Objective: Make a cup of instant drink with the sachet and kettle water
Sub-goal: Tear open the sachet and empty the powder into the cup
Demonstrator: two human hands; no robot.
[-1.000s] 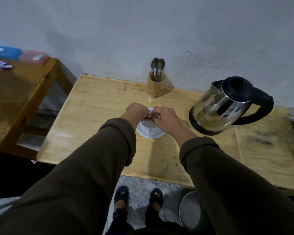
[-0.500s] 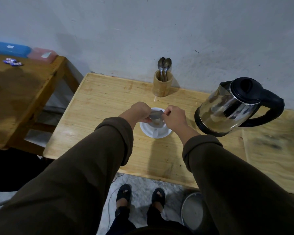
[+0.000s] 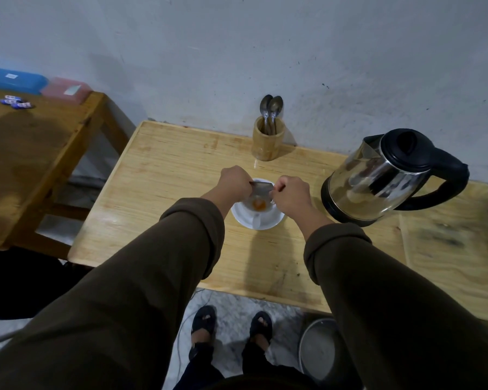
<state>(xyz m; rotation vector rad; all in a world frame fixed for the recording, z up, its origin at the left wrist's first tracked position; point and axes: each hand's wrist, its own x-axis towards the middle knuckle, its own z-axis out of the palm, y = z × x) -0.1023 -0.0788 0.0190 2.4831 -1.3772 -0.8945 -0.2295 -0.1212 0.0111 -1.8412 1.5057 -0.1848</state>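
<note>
Wooden table (image 3: 164,175) | both your hands, left hand (image 3: 235,182) and right hand (image 3: 290,194), pinch sachet (image 3: 262,188) over cup (image 3: 256,213) at centre | orange powder in | kettle (image 3: 378,175) water and stirring remain

Cup (image 3: 256,212) sat on table (image 3: 166,175), centre, with powder (image 3: 259,204) in it. Sachet (image 3: 262,188) was over the cup, left hand (image 3: 235,182) on its left end, right hand (image 3: 290,197) on its right end. Kettle (image 3: 378,178) stood right of cup, apart from it. Spoon holder (image 3: 267,142) stood behind cup by the wall, two spoons (image 3: 271,108) in it. Second table (image 3: 34,153) lay to the left, boxes (image 3: 34,84) at its back edge.
</note>
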